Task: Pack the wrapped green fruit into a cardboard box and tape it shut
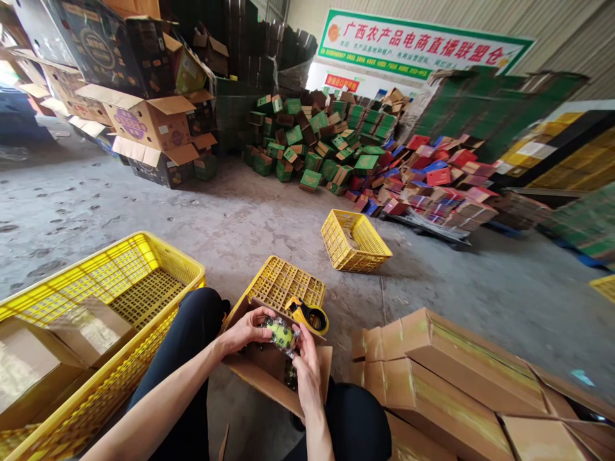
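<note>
Between my two hands is a small packet (282,335) in shiny clear wrap, green-yellow with dark spots. My left hand (247,330) pinches its left end, and my right hand (307,360) grips the right end. Below the packet, an open cardboard box (262,378) sits between my knees, and part of a similar wrapped item (291,374) shows inside it. Behind the box stands an upturned yellow crate (288,282). A yellow-and-black tape dispenser (307,315) lies on that crate, just beyond my fingers.
At my left stands a large yellow crate (177,256) with taped cartons (91,330) in it. Stacked taped cardboard boxes (451,365) are close on my right. Ahead sits a smaller yellow crate (355,240). Heaps of green boxes (312,179) and red boxes (437,176) lie farther back.
</note>
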`<state>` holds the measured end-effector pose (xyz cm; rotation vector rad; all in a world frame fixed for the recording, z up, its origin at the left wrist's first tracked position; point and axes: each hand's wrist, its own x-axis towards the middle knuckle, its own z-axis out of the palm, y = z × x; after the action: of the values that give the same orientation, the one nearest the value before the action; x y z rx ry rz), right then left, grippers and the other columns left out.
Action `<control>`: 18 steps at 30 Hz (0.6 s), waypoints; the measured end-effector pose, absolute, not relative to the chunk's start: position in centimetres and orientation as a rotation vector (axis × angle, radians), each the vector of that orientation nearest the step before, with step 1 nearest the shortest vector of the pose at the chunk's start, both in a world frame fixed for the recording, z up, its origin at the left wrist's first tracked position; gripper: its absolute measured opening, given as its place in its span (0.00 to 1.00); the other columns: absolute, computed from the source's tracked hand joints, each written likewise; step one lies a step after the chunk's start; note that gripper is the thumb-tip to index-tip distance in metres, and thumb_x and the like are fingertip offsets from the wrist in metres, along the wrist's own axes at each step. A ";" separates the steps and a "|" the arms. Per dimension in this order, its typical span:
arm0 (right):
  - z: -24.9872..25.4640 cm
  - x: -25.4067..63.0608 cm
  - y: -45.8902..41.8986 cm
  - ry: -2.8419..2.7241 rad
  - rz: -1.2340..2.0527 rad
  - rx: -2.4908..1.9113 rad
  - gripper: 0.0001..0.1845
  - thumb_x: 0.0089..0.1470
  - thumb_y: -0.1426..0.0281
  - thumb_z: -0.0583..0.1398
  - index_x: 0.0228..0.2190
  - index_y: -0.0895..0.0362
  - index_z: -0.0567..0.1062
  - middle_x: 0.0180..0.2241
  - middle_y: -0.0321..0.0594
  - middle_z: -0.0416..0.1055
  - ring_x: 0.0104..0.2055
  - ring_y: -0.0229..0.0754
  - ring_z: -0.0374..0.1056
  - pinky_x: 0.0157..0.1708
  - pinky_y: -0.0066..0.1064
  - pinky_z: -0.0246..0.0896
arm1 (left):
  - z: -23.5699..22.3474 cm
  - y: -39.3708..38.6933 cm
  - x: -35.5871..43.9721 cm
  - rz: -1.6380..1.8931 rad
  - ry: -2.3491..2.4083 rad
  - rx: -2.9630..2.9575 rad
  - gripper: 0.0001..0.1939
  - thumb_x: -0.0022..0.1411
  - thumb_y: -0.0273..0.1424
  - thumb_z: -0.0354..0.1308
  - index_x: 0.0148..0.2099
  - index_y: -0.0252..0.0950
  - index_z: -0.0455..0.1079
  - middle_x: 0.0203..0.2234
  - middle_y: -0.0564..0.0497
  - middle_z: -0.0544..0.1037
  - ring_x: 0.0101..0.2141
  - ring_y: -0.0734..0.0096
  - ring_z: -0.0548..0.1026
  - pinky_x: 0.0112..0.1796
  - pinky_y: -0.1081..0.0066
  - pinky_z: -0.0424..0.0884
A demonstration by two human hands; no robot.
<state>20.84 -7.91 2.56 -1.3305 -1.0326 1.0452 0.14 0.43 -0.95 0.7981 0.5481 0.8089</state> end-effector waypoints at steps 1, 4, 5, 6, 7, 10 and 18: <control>2.8 20.9 -8.0 -0.990 1.111 -1.284 0.39 0.51 0.66 0.63 0.65 0.48 0.70 0.63 0.47 0.73 0.66 0.58 0.67 0.61 0.51 0.68 | -1.0 0.5 0.2 0.818 0.540 0.799 0.33 0.50 0.32 0.80 0.55 0.39 0.71 0.47 0.47 0.78 0.41 0.66 0.79 0.41 0.68 0.74; 2.6 21.4 -8.0 -0.873 1.237 -1.279 0.33 0.58 0.58 0.62 0.64 0.47 0.71 0.64 0.46 0.72 0.68 0.57 0.65 0.57 0.48 0.72 | -1.2 0.6 0.3 0.851 0.495 0.797 0.35 0.48 0.30 0.81 0.56 0.40 0.71 0.47 0.46 0.78 0.42 0.63 0.79 0.42 0.68 0.73; 2.2 21.6 -7.9 -0.856 1.235 -1.324 0.31 0.59 0.54 0.62 0.62 0.46 0.72 0.64 0.45 0.71 0.68 0.57 0.65 0.56 0.46 0.74 | -1.3 0.8 0.4 0.866 0.468 0.792 0.35 0.46 0.29 0.81 0.56 0.40 0.72 0.47 0.46 0.78 0.43 0.63 0.79 0.42 0.69 0.73; 1.7 21.8 -7.7 -0.844 1.249 -1.376 0.32 0.57 0.50 0.65 0.60 0.45 0.74 0.64 0.44 0.72 0.67 0.58 0.66 0.53 0.45 0.75 | -1.4 0.9 0.4 0.872 0.443 0.781 0.37 0.45 0.28 0.82 0.56 0.41 0.72 0.46 0.47 0.78 0.42 0.63 0.79 0.42 0.69 0.73; 1.2 22.0 -7.4 -0.842 1.278 -1.407 0.33 0.54 0.48 0.68 0.57 0.46 0.77 0.63 0.45 0.73 0.65 0.60 0.68 0.52 0.46 0.76 | -1.5 1.2 0.5 0.867 0.418 0.769 0.39 0.44 0.27 0.82 0.58 0.42 0.72 0.46 0.47 0.78 0.41 0.64 0.79 0.42 0.68 0.73; -0.1 22.2 -6.4 -0.831 1.358 -1.411 0.36 0.44 0.45 0.73 0.52 0.47 0.81 0.61 0.46 0.75 0.59 0.63 0.74 0.50 0.48 0.78 | -1.8 1.9 0.8 0.843 0.400 0.773 0.47 0.40 0.24 0.83 0.62 0.44 0.71 0.44 0.47 0.79 0.38 0.65 0.80 0.41 0.68 0.73; 2.6 21.8 -6.7 -0.903 1.316 -1.358 0.36 0.40 0.46 0.75 0.49 0.48 0.82 0.53 0.47 0.81 0.56 0.65 0.76 0.55 0.51 0.75 | -0.7 1.0 0.9 0.735 0.498 0.792 0.35 0.46 0.36 0.82 0.57 0.41 0.77 0.51 0.45 0.79 0.46 0.59 0.80 0.45 0.66 0.76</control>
<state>21.76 -6.68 2.56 -1.3580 -0.9033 1.3155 0.94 1.02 -0.74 0.7918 0.4978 0.7352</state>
